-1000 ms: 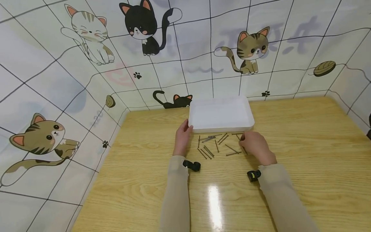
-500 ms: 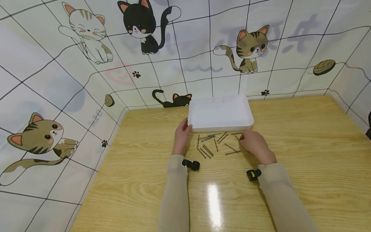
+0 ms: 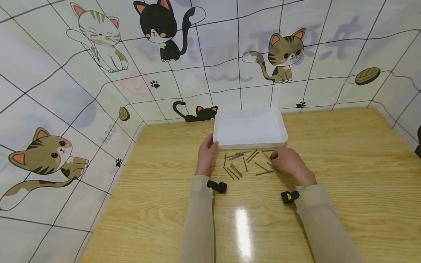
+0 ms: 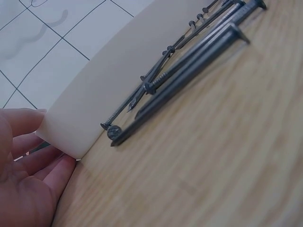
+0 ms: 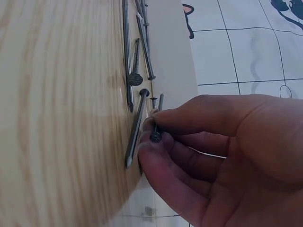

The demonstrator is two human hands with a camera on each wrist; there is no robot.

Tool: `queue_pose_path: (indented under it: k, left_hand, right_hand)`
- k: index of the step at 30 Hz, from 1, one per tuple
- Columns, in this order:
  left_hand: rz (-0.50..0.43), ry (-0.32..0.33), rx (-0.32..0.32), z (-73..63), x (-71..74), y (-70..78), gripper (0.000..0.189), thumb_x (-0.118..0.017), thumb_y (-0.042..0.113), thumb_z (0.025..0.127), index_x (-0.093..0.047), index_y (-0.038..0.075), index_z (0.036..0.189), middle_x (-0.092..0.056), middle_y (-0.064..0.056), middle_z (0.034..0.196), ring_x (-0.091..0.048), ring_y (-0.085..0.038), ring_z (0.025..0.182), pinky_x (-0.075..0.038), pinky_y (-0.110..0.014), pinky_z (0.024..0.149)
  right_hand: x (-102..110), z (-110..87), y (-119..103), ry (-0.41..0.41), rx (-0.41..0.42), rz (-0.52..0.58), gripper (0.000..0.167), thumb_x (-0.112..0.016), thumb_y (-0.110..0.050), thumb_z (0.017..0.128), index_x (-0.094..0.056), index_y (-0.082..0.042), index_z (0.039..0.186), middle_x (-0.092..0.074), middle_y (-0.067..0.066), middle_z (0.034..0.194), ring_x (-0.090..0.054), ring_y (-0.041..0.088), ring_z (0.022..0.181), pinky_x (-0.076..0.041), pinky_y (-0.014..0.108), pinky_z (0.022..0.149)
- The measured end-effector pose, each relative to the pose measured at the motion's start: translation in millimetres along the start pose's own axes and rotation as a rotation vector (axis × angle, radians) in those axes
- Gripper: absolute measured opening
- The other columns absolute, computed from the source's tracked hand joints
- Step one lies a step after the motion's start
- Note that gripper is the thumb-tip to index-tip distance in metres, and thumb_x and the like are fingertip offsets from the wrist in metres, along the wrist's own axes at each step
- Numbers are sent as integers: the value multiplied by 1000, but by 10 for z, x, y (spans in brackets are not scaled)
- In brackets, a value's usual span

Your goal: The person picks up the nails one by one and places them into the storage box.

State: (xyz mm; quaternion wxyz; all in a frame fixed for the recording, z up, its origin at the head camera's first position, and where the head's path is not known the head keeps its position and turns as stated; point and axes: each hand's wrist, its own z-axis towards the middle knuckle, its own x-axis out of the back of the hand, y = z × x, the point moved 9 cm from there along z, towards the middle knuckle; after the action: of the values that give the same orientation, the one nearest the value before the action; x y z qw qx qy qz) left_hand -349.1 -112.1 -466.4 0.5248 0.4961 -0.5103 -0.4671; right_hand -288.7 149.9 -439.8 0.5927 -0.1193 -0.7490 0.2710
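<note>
A white rectangular tray (image 3: pixel 251 145) stands by the back wall. My left hand (image 3: pixel 206 155) holds its front left corner, thumb over the rim and fingers against the corner in the left wrist view. Several dark metal nails (image 3: pixel 245 164) lie scattered along the tray's front. At the right end of the scatter, my right hand (image 3: pixel 290 164) pinches one nail (image 5: pixel 155 137) between thumb and fingertips, its head showing below the thumb. Another nail (image 5: pixel 137 127) lies on the wood right beside those fingertips.
The wooden table (image 3: pixel 158 204) runs up to a wall covering (image 3: pixel 217 47) printed with cartoon cats and grid lines. More nails (image 4: pixel 189 66) lie close against the tray's front wall in the left wrist view. Both wrists wear black cameras.
My right hand has shifted slightly to the right, and a nail beside its fingers shows again. The left hand stays at the tray's corner. The head view has tilted slightly.
</note>
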Motion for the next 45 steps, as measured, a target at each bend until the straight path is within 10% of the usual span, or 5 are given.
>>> queue_pose_path:
  k: [27, 40, 45]
  left_hand:
    - [-14, 5, -35, 23, 3, 199, 49, -51, 15, 91, -35, 6, 137, -39, -11, 136, -37, -21, 123, -30, -33, 100]
    - [4, 16, -33, -38, 15, 171, 48, -51, 14, 91, -36, 4, 136, -40, -12, 135, -39, -23, 122, -31, -33, 99]
    - [27, 37, -29, 20, 8, -48, 46, -53, 20, 91, -41, 12, 134, -46, -3, 131, -43, -13, 117, -33, -30, 97]
  right_hand:
    - [510, 326, -234, 198, 116, 276, 35, -54, -26, 90, -55, -4, 117, -61, 14, 101, -60, 26, 85, -46, 42, 74]
    - [645, 747, -6, 131, -43, 500, 39, -52, -15, 90, -45, -1, 126, -55, 23, 111, -58, 33, 95, -43, 45, 85]
    - [556, 913, 133, 71, -114, 604, 41, -50, -12, 91, -42, 5, 127, -51, 26, 116, -59, 27, 94, -43, 42, 87]
